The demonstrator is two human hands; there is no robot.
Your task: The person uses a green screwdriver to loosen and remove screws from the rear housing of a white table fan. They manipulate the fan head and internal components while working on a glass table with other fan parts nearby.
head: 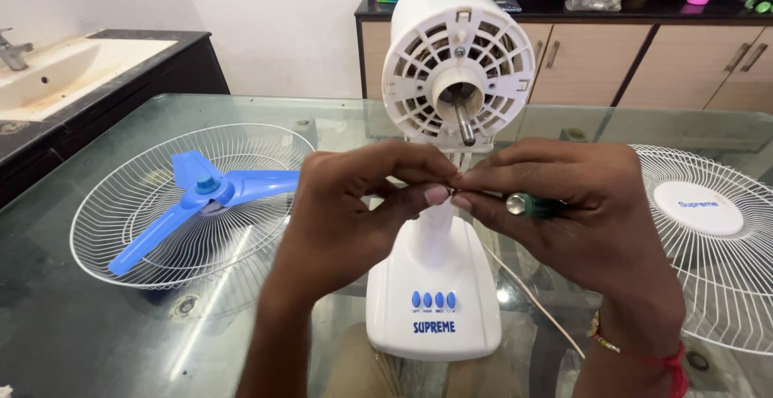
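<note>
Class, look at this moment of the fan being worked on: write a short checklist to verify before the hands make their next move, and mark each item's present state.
1. Fan base upright on the glass table: ok.
2. Motor shaft bare, nothing mounted on it: ok.
3. Blue blade parked inside the left grille, clear of the hands: ok.
4. Right hand grips the green-handled screwdriver: ok.
5. Small part pinched at the left hand fingertips: cannot tell what it is.
6. Front grille lying flat at right: ok.

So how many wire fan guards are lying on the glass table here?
2. One wire guard lies on the left with the blue fan blade resting in it; the other guard lies on the right, partly cut off by the frame edge. None seems hidden.
</note>
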